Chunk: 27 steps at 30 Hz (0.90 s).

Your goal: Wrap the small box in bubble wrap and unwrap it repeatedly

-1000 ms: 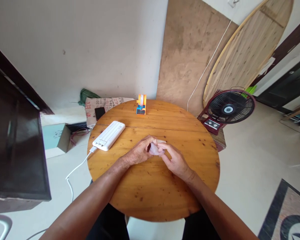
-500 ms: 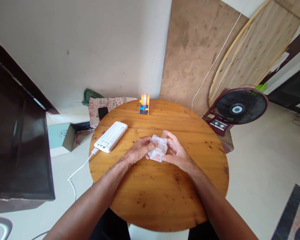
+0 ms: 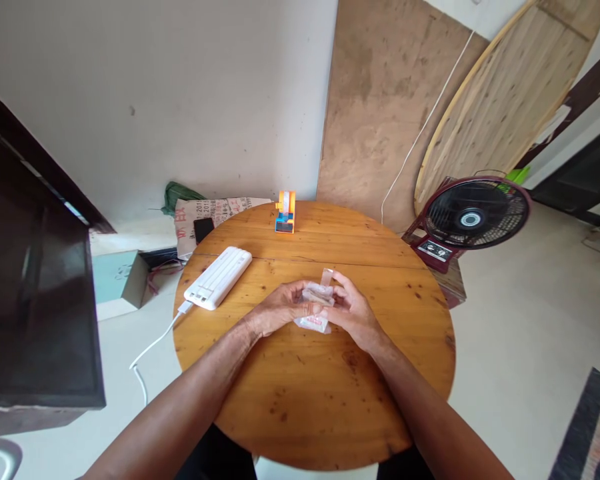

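A small clear plastic bag (image 3: 314, 324) with red print is held between my hands just above the wooden table. Something pale shows inside it, but its kind is hard to make out. My left hand (image 3: 280, 309) grips the bag's left side, thumb across the front. On the other side, my right hand (image 3: 354, 315) has its thumb on the bag near my left thumb. A short strip of clear tape (image 3: 326, 277) sticks up at the right index fingertip, above the bag. The right hand's other fingers are partly hidden behind the bag.
An orange and blue tape dispenser (image 3: 285, 212) stands at the round table's (image 3: 300, 400) far edge. A white power bank (image 3: 219, 277) with a plugged-in cable (image 3: 153, 343) lies on the left. Beyond the table's right side stands a dark red fan (image 3: 473, 217).
My thumbs have come together over the bag's front, and the right hand has closed in on it. The tape strip now stands more upright above the bag. The view has shifted slightly.
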Motion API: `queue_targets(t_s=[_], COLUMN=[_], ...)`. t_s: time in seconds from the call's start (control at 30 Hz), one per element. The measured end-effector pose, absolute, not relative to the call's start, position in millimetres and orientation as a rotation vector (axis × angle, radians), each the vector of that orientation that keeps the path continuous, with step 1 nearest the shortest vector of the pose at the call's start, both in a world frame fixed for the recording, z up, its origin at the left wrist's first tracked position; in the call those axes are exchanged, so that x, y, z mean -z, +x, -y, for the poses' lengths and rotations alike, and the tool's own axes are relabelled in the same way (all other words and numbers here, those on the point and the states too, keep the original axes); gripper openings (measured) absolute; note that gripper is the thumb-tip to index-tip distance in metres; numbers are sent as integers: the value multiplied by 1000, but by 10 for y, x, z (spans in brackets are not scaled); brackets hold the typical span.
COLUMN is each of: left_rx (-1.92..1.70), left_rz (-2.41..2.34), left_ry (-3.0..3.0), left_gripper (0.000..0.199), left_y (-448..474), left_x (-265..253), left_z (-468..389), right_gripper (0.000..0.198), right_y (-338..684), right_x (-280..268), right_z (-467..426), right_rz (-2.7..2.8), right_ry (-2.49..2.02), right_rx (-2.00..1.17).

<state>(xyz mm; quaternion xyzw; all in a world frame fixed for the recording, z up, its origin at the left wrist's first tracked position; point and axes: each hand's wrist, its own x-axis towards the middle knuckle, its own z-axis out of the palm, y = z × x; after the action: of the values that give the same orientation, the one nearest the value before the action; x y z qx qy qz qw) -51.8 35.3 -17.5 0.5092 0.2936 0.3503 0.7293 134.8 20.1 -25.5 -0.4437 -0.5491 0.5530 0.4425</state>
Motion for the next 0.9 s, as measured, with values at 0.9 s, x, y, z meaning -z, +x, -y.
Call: queue_targets(t_s=[0.9], left_rx=[-976], left_rz=[-682], left_ry=[847], left_gripper=[31], left_y=[-424], left_x=[274], left_z=[-358], right_gripper=[55], right_y=[1296], right_x=[398], right_z=[-169], right_rz=[1498], right_ry=[-1199], right_rx=[-1045])
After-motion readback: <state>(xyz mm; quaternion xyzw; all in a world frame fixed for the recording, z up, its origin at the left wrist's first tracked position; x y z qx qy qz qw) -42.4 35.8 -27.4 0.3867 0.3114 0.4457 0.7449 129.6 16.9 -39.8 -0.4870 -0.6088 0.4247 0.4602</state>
